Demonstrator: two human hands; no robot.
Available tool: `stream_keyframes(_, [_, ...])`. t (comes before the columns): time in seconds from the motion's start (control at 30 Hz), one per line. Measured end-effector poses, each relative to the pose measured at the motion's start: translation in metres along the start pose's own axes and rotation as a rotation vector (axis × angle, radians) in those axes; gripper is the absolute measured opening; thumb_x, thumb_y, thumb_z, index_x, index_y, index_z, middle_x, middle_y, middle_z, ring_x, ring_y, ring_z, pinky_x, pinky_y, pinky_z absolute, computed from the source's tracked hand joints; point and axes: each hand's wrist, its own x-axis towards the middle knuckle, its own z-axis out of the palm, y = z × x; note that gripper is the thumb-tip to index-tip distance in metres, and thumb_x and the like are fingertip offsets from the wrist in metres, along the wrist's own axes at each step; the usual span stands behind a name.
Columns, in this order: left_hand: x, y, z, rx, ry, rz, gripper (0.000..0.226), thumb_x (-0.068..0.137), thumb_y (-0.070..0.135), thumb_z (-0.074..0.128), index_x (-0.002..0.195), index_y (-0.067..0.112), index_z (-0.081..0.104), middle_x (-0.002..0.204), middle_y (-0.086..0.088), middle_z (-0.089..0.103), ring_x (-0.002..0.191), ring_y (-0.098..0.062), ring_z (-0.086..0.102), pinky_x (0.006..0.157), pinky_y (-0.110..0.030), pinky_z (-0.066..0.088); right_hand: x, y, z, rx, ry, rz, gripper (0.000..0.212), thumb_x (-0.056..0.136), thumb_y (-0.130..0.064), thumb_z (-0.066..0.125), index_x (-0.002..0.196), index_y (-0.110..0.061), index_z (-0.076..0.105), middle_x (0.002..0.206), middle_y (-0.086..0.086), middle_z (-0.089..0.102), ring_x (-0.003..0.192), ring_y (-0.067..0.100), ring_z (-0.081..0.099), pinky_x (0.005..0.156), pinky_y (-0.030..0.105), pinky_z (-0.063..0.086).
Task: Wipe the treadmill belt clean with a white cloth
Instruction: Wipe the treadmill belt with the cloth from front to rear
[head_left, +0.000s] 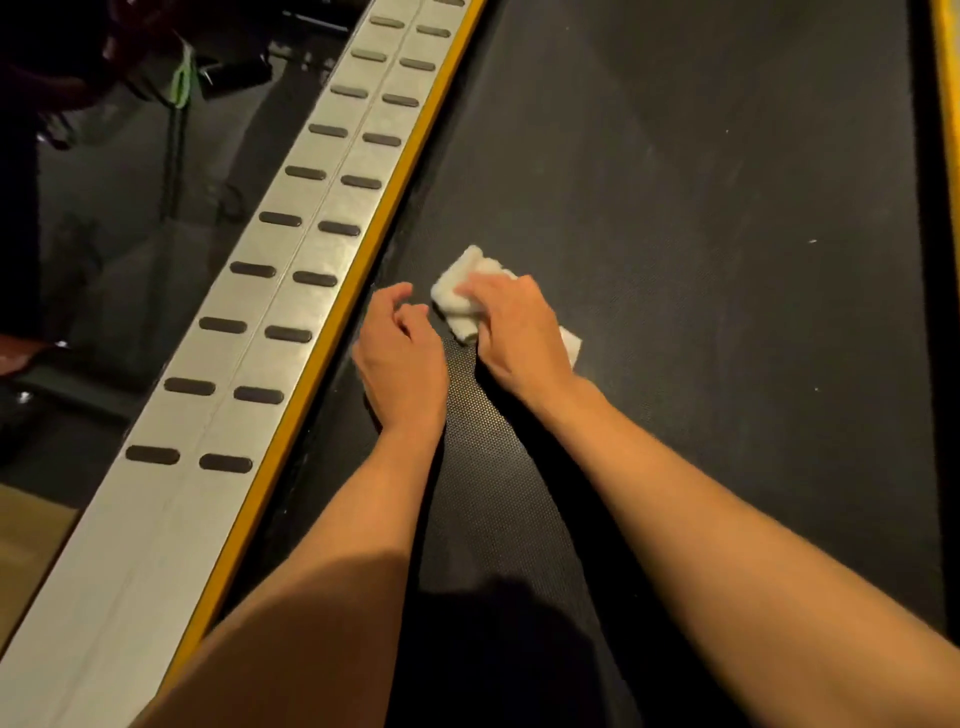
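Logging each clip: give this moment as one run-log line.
stage: wiping | right hand: presses white cloth on treadmill belt | left hand: loosely curled, holds nothing, beside yellow edge strip | pale specks on belt farther right

We look down on the dark, finely textured treadmill belt (701, 208), bordered on its left by a yellow edge strip (358, 280). A crumpled white cloth (460, 291) lies on it near that strip, under our pressing right hand (519, 332). Our left hand (402, 348) rests just beside, fingers loosely curled. Pale specks dot the belt.
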Motion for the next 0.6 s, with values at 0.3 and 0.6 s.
stream_keyframes(0.3, [-0.025,-0.008,-0.001,0.152,-0.066,0.215,0.028,0.091,0.010,0.046,0.110,0.017,0.066,0.105,-0.001,0.067,0.105,-0.021,0.055,0.091,-0.027,0.037,-0.135,0.017,-0.047,0.125,-0.218,-0.255,0.043,0.075,-0.008,0.043,0.106,-0.009,0.072,0.111,0.002,0.070,0.101,0.019,0.062,0.099,0.026,0.042])
stream_keyframes(0.6, [-0.087,-0.018,0.027,0.421,-0.507,0.590,0.043,0.081,-0.004,0.047,0.121,0.007,0.061,0.131,-0.010,0.057,0.129,-0.026,0.047,0.118,-0.038,0.020,-0.176,0.028,-0.046,-0.015,-0.168,0.068,0.048,0.078,-0.005,0.045,0.119,-0.018,0.067,0.125,-0.002,0.065,0.116,0.017,0.056,0.103,0.035,0.040])
